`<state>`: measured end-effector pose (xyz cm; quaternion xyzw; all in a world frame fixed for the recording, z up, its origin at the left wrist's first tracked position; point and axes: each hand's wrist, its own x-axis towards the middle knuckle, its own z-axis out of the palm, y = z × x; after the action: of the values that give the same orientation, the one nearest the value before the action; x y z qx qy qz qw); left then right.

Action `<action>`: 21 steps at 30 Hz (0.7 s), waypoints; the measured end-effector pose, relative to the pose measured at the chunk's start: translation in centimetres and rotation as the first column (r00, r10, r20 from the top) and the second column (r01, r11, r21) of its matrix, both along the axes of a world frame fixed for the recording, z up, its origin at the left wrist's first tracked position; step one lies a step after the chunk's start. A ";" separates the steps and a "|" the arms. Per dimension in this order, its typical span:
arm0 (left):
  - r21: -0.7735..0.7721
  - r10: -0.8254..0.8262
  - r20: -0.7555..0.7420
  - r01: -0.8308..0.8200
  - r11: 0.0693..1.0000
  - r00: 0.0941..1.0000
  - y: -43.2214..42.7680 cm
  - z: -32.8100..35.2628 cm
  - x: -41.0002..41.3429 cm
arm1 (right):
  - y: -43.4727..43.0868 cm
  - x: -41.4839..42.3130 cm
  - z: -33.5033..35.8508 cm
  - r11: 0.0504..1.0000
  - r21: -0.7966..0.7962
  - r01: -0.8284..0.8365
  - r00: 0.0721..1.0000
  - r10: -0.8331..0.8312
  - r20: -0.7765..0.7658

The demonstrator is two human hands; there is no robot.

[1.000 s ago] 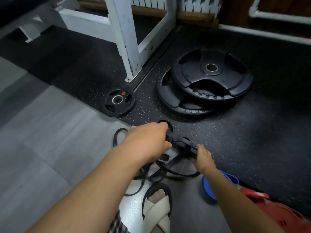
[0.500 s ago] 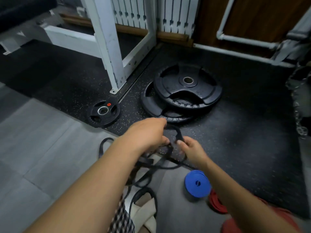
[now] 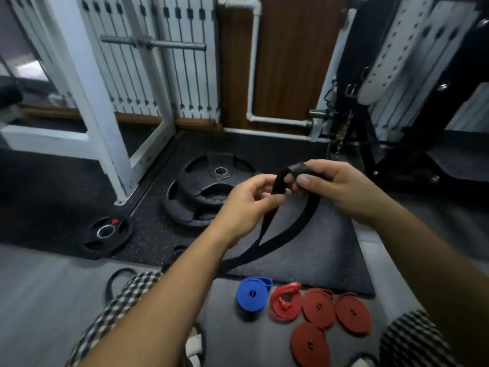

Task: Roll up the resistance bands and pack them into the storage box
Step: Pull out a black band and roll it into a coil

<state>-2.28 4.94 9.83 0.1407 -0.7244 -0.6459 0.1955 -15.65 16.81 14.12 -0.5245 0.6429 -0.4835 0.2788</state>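
I hold a black resistance band [image 3: 296,229] up in front of me with both hands. My right hand [image 3: 336,186] pinches its folded end between thumb and fingers. My left hand [image 3: 248,205] grips one strand just below the fold. The two strands hang down and run under my left forearm toward the floor. On the grey floor below lie a rolled blue band [image 3: 251,295], a loosely coiled red band [image 3: 285,304] and three tightly rolled red bands [image 3: 352,315]. No storage box is in view.
Two large black weight plates [image 3: 201,192] are stacked on the rubber mat, a small plate [image 3: 105,234] to their left. A white rack frame [image 3: 105,128] stands at left, a black machine [image 3: 397,115] at right. More black band loops [image 3: 116,279] lie by my knee.
Both hands have lifted the black band off the floor and brought its folded end up in front of me. The view tilted up; the rolled red bands have come into sight.
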 end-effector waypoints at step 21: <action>0.191 0.173 0.014 -0.173 0.966 0.985 0.5 -0.3 -4.9 | 1.8 -2.7 -6.9 0.968 -0.040 0.248 0.889 -0.211 0.406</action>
<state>-7.18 5.46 9.55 0.2208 -0.6436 -0.6932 0.2377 -18.37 18.62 7.25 -0.3475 0.6073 -0.6383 0.3209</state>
